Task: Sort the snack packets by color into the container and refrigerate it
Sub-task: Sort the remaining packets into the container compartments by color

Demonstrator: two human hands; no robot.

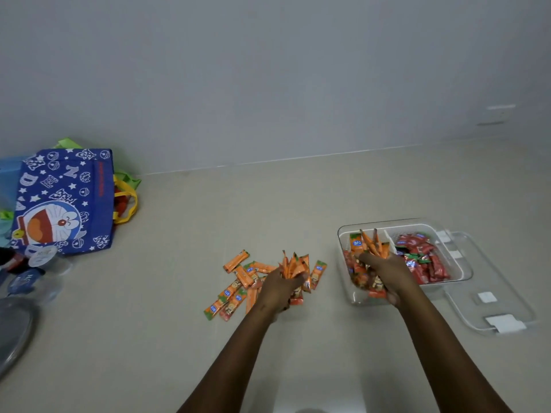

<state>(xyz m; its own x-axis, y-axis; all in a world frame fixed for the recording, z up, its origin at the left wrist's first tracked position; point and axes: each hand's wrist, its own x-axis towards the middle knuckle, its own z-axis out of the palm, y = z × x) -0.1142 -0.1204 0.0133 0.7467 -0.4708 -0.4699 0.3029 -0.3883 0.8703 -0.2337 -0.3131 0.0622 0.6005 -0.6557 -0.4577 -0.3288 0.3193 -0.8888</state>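
My left hand (pixel 278 289) grips a bunch of orange foil snack packets (pixel 293 265) above the loose ones on the beige counter (pixel 179 338). My right hand (pixel 383 271) grips another bunch (pixel 371 242) inside the clear plastic divided container's (pixel 343 234) left compartment; red packets (pixel 423 257) fill the right compartment.

Both bare forearms reaching forward from the near edge, left hand (pixel 278 289) with fingers curled round a bunch of orange packets (pixel 293 265), right hand (pixel 384 271) farther right, gripping another orange bunch (pixel 372 244), knuckles up
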